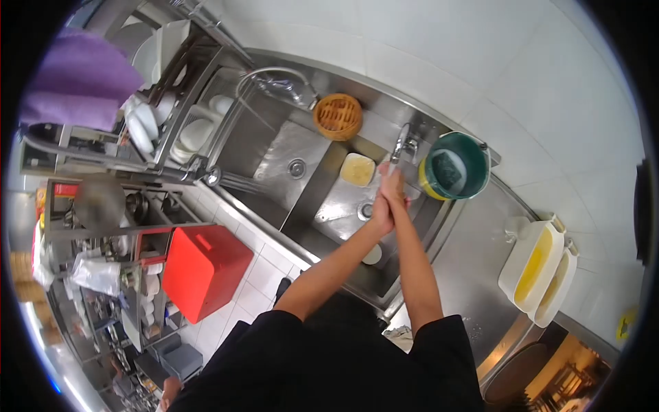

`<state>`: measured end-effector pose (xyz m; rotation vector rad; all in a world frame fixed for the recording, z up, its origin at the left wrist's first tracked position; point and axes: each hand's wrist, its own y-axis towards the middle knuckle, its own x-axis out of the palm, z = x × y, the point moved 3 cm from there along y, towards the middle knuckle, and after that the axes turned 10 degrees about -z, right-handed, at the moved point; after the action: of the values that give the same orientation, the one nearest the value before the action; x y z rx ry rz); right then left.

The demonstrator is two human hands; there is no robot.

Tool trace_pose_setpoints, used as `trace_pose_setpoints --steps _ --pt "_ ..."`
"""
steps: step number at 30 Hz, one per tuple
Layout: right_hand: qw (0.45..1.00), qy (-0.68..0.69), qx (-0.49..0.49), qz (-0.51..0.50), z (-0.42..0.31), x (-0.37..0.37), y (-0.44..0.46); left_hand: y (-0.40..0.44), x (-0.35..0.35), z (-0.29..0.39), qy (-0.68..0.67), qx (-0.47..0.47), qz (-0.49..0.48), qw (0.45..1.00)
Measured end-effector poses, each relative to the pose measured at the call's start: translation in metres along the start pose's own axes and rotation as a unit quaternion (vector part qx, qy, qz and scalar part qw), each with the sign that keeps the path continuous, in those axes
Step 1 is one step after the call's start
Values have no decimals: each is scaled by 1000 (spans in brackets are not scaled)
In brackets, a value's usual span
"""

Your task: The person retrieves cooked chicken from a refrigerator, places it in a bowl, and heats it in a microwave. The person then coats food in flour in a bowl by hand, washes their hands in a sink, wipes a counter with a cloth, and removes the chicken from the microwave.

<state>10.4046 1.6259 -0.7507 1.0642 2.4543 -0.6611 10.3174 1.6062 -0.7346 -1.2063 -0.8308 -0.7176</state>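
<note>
Here, the hands [390, 199] clasp each other under the faucet [401, 144].

Both bare forearms reach forward from short black sleeves [439, 343] and converge, the left forearm [336, 264] slanting inward and the right forearm [415, 264] running straighter. The bare left hand [382, 214] presses against the right wrist [396, 200], while the bare right hand [392, 181] extends farther forward. The hands overlap, so the exact curl of their fingers is unclear.
</note>
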Motion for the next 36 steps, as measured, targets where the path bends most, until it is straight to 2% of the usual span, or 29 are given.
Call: trace_pose_setpoints --steps 3,4,6,7,9,10,11,13,15,16,17,18,19,20,21,22,23,25,26,27,28,30,31,32,33,34,35,36 --pt "982 159 -65 -84 -26 -28 -30 25 -21 11 55 84 37 994" --pt "951 301 -11 -72 -11 -24 -25 33 -24 19 116 97 53 987" --pt "831 549 86 19 18 -14 -20 45 -19 31 274 105 102 951" --pt "745 648 138 77 29 -4 -25 42 -12 39 371 98 136 914" --pt "613 790 13 -29 96 12 1 30 1 49 550 69 198 809" --pt "597 802 -7 -6 95 11 15 22 -1 62 634 59 224 738" --pt "581 813 -26 18 82 9 25 9 -10 64 668 45 192 717" --pt "566 814 13 129 52 4 41 -22 -36 59 732 11 123 670" --pt "611 776 -79 133 14 -4 50 -66 -82 75 780 52 142 607" --pt "616 774 -62 133 -14 -21 44 -94 -99 80 797 74 153 579" --pt "621 771 -45 134 -39 -26 36 -127 -112 90 754 71 174 630" --pt "634 768 -30 80 -30 -22 47 -164 -125 102 704 68 195 679" --pt "652 757 -25 49 -31 -15 45 -197 -142 113 710 122 167 673" --pt "669 743 -22 18 -32 -8 42 -235 -152 124 680 122 169 703" --pt "689 725 -30 7 -47 -5 21 -268 -192 132 658 154 178 715" --pt "707 706 -47 -2 -63 -3 3 -304 -213 144 652 139 176 724" --pt "718 696 -24 -10 -69 8 -18 -349 -203 155 688 98 227 682" --pt "737 676 18 -21 -69 35 -62 -426 -211 172 708 83 260 652" --pt "758 650 41 -44 -71 53 -90 -460 -249 178 702 82 275 651" --pt "778 622 64 -68 -69 78 -124 -502 -243 183 673 67 301 672" --pt "807 580 76 -87 -59 109 -153 -539 -281 188 700 77 301 643" --pt "864 489 70 -100 -43 172 -218 -616 -327 190 651 69 359 666" --pt "883 442 99 -121 -43 198 -251 -654 -361 180 558 120 365 735" --pt "900 392 127 -140 -50 222 -289 -697 -375 173 558 166 357 730" --pt "923 332 114 -155 -70 240 -328 -741 -411 166 553 131 400 719" --pt "943 276 84 -168 -102 262 -352 -776 -432 171 598 74 436 669" --pt "954 242 29 -176 -115 288 -379 -818 -448 163 656 87 436 610" --pt "938 210 43 -271 -138 304 -415 -864 -466 146 631 63 455 625"
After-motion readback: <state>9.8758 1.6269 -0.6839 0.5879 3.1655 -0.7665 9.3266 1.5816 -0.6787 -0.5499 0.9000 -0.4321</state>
